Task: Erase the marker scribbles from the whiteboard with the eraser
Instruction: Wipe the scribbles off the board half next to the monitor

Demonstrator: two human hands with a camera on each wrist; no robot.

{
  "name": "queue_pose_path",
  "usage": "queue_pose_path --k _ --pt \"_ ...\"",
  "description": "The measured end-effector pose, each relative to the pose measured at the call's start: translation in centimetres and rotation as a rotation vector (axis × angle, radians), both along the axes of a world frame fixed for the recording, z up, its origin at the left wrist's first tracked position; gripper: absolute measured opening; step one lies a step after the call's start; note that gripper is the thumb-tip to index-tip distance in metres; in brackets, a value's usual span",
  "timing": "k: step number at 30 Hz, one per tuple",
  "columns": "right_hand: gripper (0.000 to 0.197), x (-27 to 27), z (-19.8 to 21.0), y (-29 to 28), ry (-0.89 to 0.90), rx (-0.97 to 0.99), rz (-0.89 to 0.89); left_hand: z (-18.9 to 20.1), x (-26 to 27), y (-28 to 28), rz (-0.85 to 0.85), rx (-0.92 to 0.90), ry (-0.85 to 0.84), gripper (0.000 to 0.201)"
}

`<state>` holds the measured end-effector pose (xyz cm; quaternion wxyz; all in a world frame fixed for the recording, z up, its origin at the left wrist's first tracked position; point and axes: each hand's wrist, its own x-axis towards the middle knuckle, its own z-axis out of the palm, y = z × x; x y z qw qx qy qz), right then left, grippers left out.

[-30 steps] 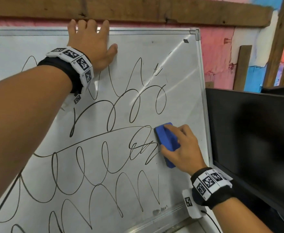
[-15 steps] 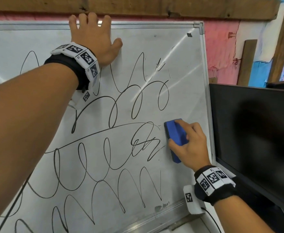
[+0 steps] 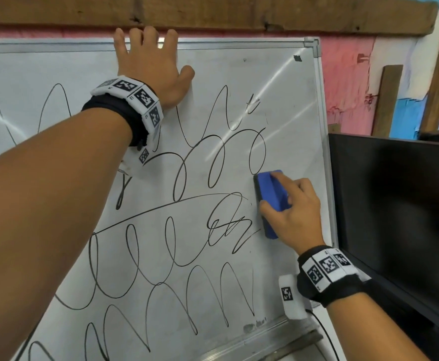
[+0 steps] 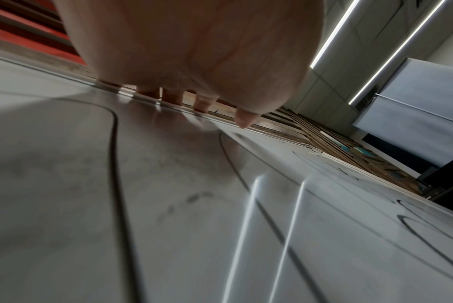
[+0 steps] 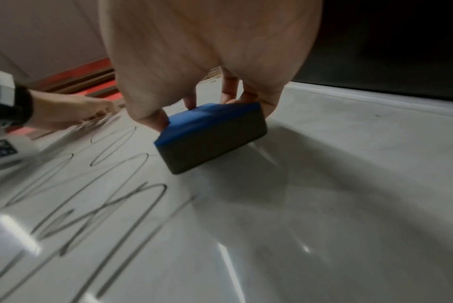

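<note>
Head view: right hand (image 3: 295, 213) grips blue eraser (image 3: 271, 194), dark felt on whiteboard (image 3: 286, 105); left hand (image 3: 150, 66) flat.

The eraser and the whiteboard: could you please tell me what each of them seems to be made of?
The eraser looks like a blue plastic or foam back over a dark grey, matte felt-like pad; the exact material is unclear. The whiteboard has a glossy white surface, likely coated, judging by the streaked light reflections, with a thin silvery frame that looks like metal. The right hand grips the eraser.
</note>
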<state>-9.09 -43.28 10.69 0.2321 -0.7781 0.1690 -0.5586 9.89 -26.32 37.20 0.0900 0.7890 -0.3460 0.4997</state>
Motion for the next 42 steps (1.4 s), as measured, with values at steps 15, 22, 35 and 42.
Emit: queue_pose_path --k 15,22,35,42 --pt "0.063 0.7 1.7 0.8 0.028 -0.064 -0.023 -0.1 -0.1 -0.2 -0.009 -0.047 0.034 0.065" --pt "0.064 0.6 0.9 1.8 0.058 -0.079 -0.003 -0.2 -0.3 -0.2 -0.01 -0.052 0.049 0.066" --pt "0.062 0.3 1.4 1.0 0.022 -0.018 -0.062 -0.2 -0.3 -0.3 -0.02 -0.061 0.055 0.066" --pt "0.06 1.1 3.2 1.0 0.013 -0.058 -0.016 -0.2 -0.3 -0.2 -0.031 -0.068 0.061 0.065"
